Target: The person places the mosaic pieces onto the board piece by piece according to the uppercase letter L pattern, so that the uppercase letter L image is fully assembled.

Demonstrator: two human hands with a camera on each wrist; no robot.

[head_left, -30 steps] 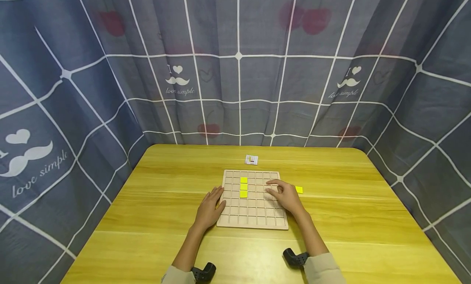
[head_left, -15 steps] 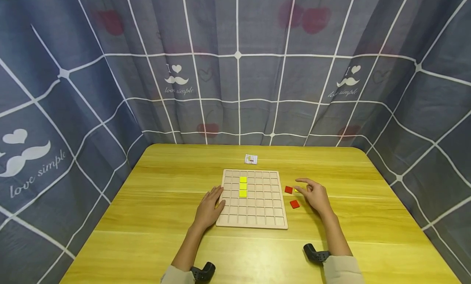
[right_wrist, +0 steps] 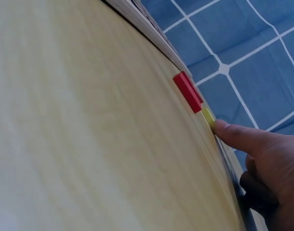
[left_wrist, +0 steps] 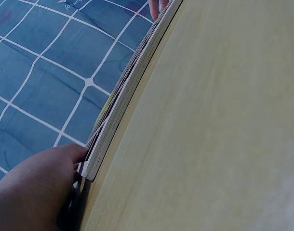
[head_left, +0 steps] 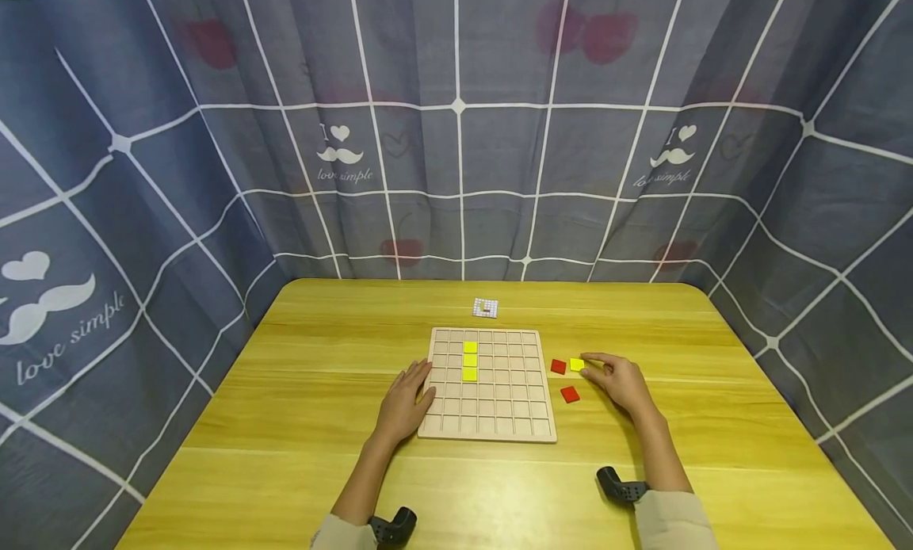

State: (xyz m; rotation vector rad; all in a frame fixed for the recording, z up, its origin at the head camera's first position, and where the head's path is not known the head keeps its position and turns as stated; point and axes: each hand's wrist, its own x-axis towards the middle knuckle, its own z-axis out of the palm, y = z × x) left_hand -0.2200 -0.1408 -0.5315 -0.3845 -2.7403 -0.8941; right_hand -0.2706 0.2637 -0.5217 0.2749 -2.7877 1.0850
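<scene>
In the head view, a pale wooden grid board (head_left: 492,411) lies on the table. Three yellow square tiles (head_left: 470,360) form a column in its upper left part. My left hand (head_left: 403,403) rests along the board's left edge, fingers fairly straight; the left wrist view shows it at the board's side (left_wrist: 119,110). Right of the board, my right hand (head_left: 619,382) pinches a loose yellow tile (head_left: 576,364) at its right side between thumb and forefinger. The right wrist view shows the thumb touching this yellow tile (right_wrist: 209,117). Two red tiles (head_left: 570,394) lie nearby on the table.
A small card (head_left: 486,307) with a printed grid lies behind the board. The wooden table (head_left: 321,336) extends around it, with a grey-blue checked curtain (head_left: 428,154) at the back and sides. Each wrist wears a black device (head_left: 620,485).
My right hand has moved from over the board to the right, uncovering the red tiles, and its fingers have closed on the yellow tile. The left hand stays at the board's edge.
</scene>
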